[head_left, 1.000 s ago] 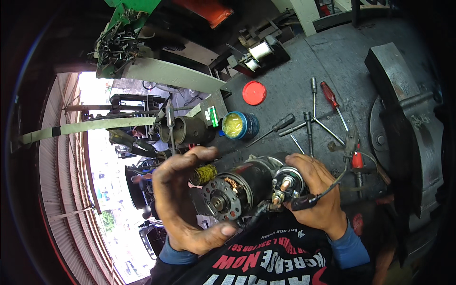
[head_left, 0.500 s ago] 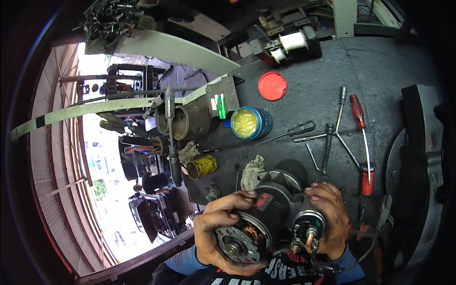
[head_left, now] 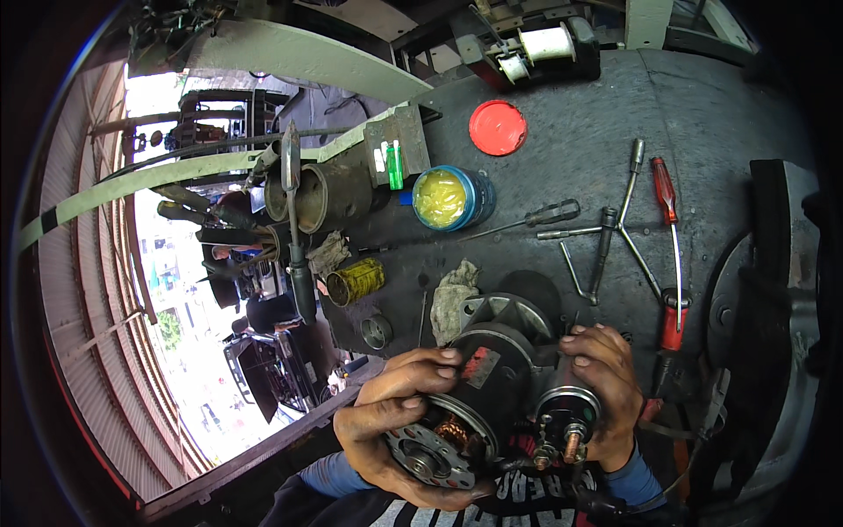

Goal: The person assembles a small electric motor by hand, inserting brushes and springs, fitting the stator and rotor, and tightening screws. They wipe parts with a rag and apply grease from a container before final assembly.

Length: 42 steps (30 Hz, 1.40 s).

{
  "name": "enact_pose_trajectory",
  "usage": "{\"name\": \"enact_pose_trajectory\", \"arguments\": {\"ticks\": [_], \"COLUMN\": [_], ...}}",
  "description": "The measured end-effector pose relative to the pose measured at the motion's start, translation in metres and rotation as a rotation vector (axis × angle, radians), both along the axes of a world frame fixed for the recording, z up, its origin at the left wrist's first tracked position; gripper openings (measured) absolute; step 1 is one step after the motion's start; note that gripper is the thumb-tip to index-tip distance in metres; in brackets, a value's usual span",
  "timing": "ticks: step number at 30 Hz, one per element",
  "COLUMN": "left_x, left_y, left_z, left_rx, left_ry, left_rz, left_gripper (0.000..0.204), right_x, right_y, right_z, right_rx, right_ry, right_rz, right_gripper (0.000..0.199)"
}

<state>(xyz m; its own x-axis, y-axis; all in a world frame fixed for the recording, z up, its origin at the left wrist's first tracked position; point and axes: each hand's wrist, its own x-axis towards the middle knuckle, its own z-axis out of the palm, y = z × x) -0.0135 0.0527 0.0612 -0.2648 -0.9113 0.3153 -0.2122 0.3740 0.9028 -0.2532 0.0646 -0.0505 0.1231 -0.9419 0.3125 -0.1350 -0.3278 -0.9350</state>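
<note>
A starter motor [head_left: 499,373] is held in both my hands at the near edge of the bench, its end plate tilted toward me. My left hand [head_left: 378,422] wraps the main body on the left, fingers over the top and thumb side near the round end plate. Copper windings [head_left: 452,432] show through a gap behind that plate. On the right, my right hand [head_left: 610,378] closes around the solenoid [head_left: 566,408], whose copper terminal stud points toward me. A grey rag [head_left: 456,299] lies just beyond the motor.
Beyond stand an open blue tub of yellow grease [head_left: 442,200], a red lid [head_left: 497,127] and a yellow can [head_left: 356,281]. A long screwdriver [head_left: 551,213], a Y-shaped wrench [head_left: 622,223] and a red-handled screwdriver [head_left: 665,198] lie to the right. A bench vise [head_left: 294,198] is left.
My view has shifted, so the bench things sit higher and further left in the picture. Both hands keep their hold on the starter motor, which is turned slightly.
</note>
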Motion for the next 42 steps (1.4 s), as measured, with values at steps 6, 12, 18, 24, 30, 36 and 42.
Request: {"name": "enact_pose_trajectory", "arguments": {"ticks": [6,12,18,24,30,36,42], "left_x": [0.001,-0.008,-0.002,0.005,0.004,-0.010,-0.022], "left_y": [0.004,0.004,0.006,0.001,-0.022,-0.048,-0.034], "left_z": [0.002,0.004,0.005,-0.004,0.013,0.027,0.019], "left_rx": [0.005,-0.034,-0.045,0.050,0.091,-0.133,-0.223], "left_ry": [-0.061,-0.116,-0.166,0.030,0.107,-0.071,-0.026], "left_rz": [0.030,0.105,0.086,-0.023,-0.111,-0.312,-0.134], "left_gripper": [0.109,0.109,0.110,0.110,0.086,0.030,0.034], "right_x": [0.001,-0.001,-0.002,0.009,0.006,0.009,0.014], "right_y": [0.001,0.001,0.004,0.008,0.009,0.014,0.019], "right_z": [0.000,-0.001,0.000,-0.007,0.004,0.010,0.011], "right_rx": [-0.001,0.003,-0.009,0.024,0.102,0.107,0.076], "right_ry": [-0.003,-0.020,-0.025,-0.064,-0.080,-0.062,0.016], "right_rz": [-0.009,-0.004,0.004,-0.066,-0.055,-0.098,-0.171], "right_gripper": [0.071,0.070,0.072,0.069,0.076,0.073,0.080]}}
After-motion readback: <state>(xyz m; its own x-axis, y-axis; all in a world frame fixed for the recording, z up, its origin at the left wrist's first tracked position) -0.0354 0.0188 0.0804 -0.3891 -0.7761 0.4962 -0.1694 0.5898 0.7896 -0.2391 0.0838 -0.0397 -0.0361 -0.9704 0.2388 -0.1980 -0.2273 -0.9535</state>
